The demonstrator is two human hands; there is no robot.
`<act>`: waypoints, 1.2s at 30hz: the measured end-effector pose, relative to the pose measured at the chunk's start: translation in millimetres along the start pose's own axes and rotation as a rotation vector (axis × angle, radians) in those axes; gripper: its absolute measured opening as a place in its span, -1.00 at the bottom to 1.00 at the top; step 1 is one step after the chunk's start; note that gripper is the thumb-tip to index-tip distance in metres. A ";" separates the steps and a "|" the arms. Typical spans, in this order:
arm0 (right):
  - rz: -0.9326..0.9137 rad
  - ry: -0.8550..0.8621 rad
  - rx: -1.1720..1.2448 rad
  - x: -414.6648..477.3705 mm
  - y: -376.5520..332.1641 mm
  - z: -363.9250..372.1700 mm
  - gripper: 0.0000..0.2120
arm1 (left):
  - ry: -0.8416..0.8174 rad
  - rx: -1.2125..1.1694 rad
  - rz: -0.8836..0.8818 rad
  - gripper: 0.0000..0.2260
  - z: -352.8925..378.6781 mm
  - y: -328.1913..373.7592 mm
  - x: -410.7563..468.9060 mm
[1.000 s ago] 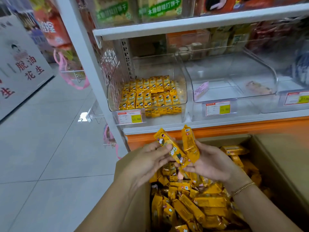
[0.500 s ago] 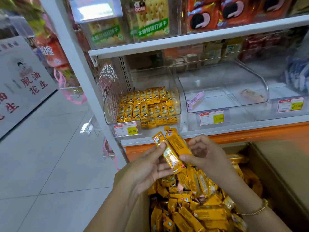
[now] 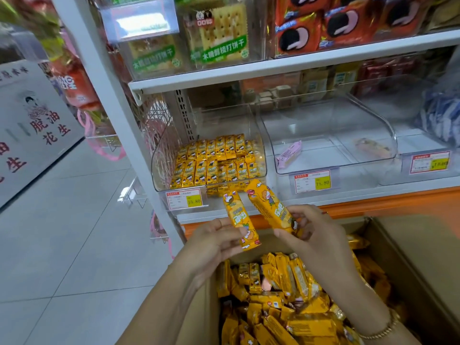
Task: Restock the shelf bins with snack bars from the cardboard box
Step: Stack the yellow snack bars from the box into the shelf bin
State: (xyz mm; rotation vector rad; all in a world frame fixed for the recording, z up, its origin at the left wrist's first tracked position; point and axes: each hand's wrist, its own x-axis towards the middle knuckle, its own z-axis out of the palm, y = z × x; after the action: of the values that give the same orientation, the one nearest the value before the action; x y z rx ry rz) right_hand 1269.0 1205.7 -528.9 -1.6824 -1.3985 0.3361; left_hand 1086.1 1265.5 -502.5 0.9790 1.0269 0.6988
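My left hand pinches one yellow snack bar by its lower end. My right hand grips a second yellow bar, held slanted beside the first. Both bars are raised just below the front of the clear shelf bin, which holds neat rows of the same yellow bars. Under my hands is the open cardboard box, filled with several loose yellow bars.
A second clear bin to the right holds a pink packet and one other wrapped item. Price tags line the shelf edge. Biscuit packs sit on the upper shelf. Tiled floor lies at left.
Both hands rose from the box toward the shelf bin with a bar each. The two bars, crossed before, now lie side by side and apart.
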 end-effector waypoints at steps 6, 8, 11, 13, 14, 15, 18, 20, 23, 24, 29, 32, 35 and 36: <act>-0.015 0.050 0.030 5.2 -2.4 -6.4 -0.69 | 0.018 -0.014 0.012 -0.76 -1.5 5.5 -2.9; -0.038 0.081 0.043 11.9 -4.5 -11.4 -0.69 | 0.106 0.287 0.089 -0.81 -8.0 8.9 -3.5; -0.107 0.061 -0.034 23.0 -12.7 -15.1 -0.65 | 0.122 0.469 0.142 -0.79 -19.1 15.0 -3.9; -0.162 -0.008 -0.083 25.9 -19.8 -12.4 -0.61 | 0.054 0.404 0.137 -0.70 -21.4 18.6 -6.1; -0.187 -0.052 -0.096 24.9 -23.4 -9.6 -0.59 | 0.025 0.333 0.134 -0.67 -21.3 20.0 -7.1; -0.207 -0.093 -0.101 23.0 -26.0 -5.7 -0.58 | -0.004 0.237 0.128 -0.67 -19.7 21.4 -8.5; -0.239 -0.169 -0.122 18.3 -31.5 5.2 -0.53 | -0.032 0.002 0.132 -0.71 -14.1 25.9 -10.9; -0.264 -0.203 -0.127 19.0 -34.8 6.8 -0.47 | 0.010 -0.083 0.151 -0.71 -14.4 27.4 -9.7; -0.310 -0.300 -0.154 21.3 -43.9 4.6 -0.44 | 0.112 -0.072 0.170 -0.71 -16.0 31.9 -8.0; -0.317 -0.330 -0.171 21.5 -49.2 4.9 -0.43 | 0.140 -0.049 0.176 -0.74 -16.7 32.6 -6.5; -0.243 -0.255 -0.242 37.8 -73.8 18.8 -0.34 | 0.194 -0.098 0.244 -0.73 -18.7 40.7 2.2; -0.175 -0.177 -0.287 77.0 -82.5 28.6 -0.53 | 0.285 0.026 0.371 -0.83 -21.3 47.1 8.5; -0.067 -0.180 -0.414 126.4 -98.2 35.9 -0.60 | 0.590 0.659 0.517 -0.76 -31.6 40.9 18.2; -0.021 -0.228 -0.462 139.3 -105.3 38.7 -0.60 | 0.636 0.849 0.535 -0.72 -34.4 37.4 19.8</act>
State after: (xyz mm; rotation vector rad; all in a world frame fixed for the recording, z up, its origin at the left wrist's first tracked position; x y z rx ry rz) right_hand 1219.5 1343.0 -425.8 -2.0467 -1.7601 0.2054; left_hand 1060.4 1309.1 -482.4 1.8778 1.7096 1.0820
